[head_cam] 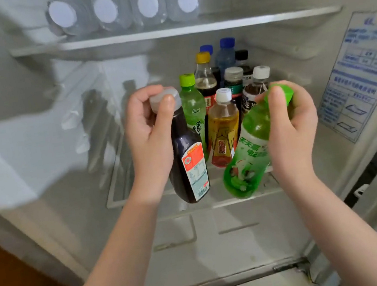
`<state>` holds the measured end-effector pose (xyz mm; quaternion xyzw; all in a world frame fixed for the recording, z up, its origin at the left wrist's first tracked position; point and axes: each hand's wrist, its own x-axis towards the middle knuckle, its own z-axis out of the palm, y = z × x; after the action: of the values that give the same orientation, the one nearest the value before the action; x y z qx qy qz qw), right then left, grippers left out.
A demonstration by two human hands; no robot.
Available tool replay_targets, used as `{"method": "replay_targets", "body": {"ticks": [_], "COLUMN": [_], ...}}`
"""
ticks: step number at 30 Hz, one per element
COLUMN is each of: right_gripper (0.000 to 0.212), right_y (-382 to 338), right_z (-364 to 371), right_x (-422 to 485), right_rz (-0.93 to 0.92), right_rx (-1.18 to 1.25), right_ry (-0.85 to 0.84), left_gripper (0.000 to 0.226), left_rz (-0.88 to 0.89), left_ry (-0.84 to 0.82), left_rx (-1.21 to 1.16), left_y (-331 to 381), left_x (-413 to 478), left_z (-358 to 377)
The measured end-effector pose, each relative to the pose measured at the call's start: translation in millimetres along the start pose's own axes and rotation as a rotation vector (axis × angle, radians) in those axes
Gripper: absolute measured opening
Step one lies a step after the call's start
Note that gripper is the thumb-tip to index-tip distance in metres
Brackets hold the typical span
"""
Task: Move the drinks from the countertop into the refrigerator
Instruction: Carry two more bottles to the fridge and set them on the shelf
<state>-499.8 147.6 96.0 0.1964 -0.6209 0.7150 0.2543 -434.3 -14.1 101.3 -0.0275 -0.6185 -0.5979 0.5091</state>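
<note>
My left hand (148, 134) grips a dark bottle (189, 167) with a grey cap and an orange label by its neck, held above the front of the refrigerator's lower shelf (117, 196). My right hand (288, 126) grips a green bottle (248, 158) with a green cap by its top, tilted, its base just over the shelf's front edge. Behind them on the shelf stand several drinks: a green tea bottle (193, 108), a yellow drink (223, 128), a cola bottle (205, 80) and blue-capped bottles (226, 55).
On the upper shelf (167, 32) several clear water bottles (106, 11) lie on their sides, caps toward me. A blue-printed sticker (357, 75) covers the right inner wall. The left half of the lower shelf is bare. A drawer front (219, 230) sits below.
</note>
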Motion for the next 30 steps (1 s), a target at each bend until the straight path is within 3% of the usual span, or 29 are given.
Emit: {"method": "replay_targets", "body": {"ticks": [13,18,21,25,30], "right_gripper": [0.020,0.024,0.032,0.049,0.057], "right_y": [35,43,48,64,90], "right_z": [21,26,25,19,20], "right_x": [24,23,19,4,-8], "right_rz": [-0.046,-0.112,-0.178,-0.344,-0.412], "right_rx": [-0.131,-0.160,-0.194,-0.375,-0.448], "right_ry": [0.048,0.042,0.087,0.055,0.036], "left_gripper": [0.012,0.022,0.040,0.066,0.066], "left_rz": [0.070,0.087,0.112,-0.003,-0.106], "left_ry": [-0.064,-0.067,-0.074,-0.084,-0.003], "left_rx": [0.130,0.158,0.229,0.312,0.204], "left_y": [-56,-70,-79,-99,-111], "left_x": [18,13,5,-24,-36], "left_z": [26,31,28,20,22]}}
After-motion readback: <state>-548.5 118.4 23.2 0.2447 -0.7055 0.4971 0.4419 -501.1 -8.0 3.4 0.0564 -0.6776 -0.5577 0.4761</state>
